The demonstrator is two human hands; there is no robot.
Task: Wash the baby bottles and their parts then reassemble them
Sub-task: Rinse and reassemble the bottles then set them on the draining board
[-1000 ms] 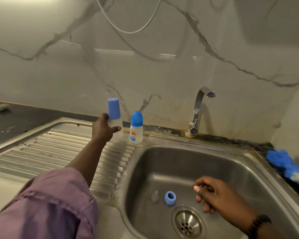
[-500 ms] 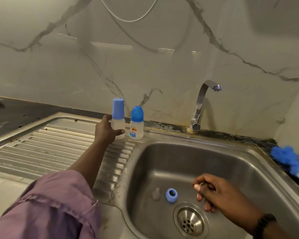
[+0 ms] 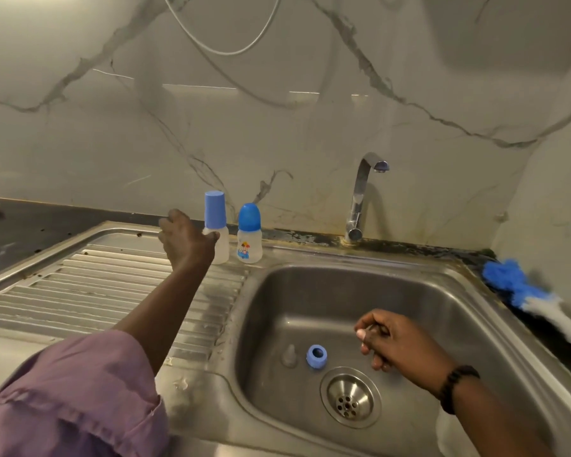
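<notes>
Upright, capped bottle [image 3: 215, 225] stands; left hand [image 3: 185, 239] touching.

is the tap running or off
Off. No water falls from the tap, and the sink below it shows no stream or splash.

a home kitchen: steel sink [image 3: 475, 291], tap [image 3: 360, 199], marble splashback [image 3: 277, 127].

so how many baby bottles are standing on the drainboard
2, both upright at the back of the drainboard: the flat-capped bottle at the left hand, and the dome-capped printed bottle just right of it. None looks hidden.
</notes>
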